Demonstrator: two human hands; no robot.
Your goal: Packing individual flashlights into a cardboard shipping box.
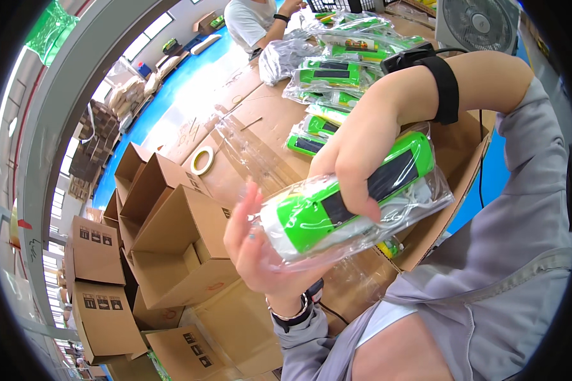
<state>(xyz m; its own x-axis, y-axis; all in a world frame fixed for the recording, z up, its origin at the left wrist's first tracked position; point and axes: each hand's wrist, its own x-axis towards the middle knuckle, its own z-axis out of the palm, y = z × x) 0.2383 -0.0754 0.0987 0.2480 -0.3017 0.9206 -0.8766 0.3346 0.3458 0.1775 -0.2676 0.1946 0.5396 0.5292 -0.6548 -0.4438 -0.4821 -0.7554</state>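
And there it is: the bagged green device (391, 178), three o'clock from the tape roll (194, 166)! The right hand (356, 149) grips it, thumb across the dark panel; the left hand (254, 257) spreads wide, supporting its eight o'clock end. More bagged units (330, 73) crowd twelve o'clock.

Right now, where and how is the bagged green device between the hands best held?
Probably around the bagged green device at mid-length, from above: its long body suits a wrap across, and the right hand has its thumb over the dark panel. The left hand could cradle the left end from below. Loose film may slip.
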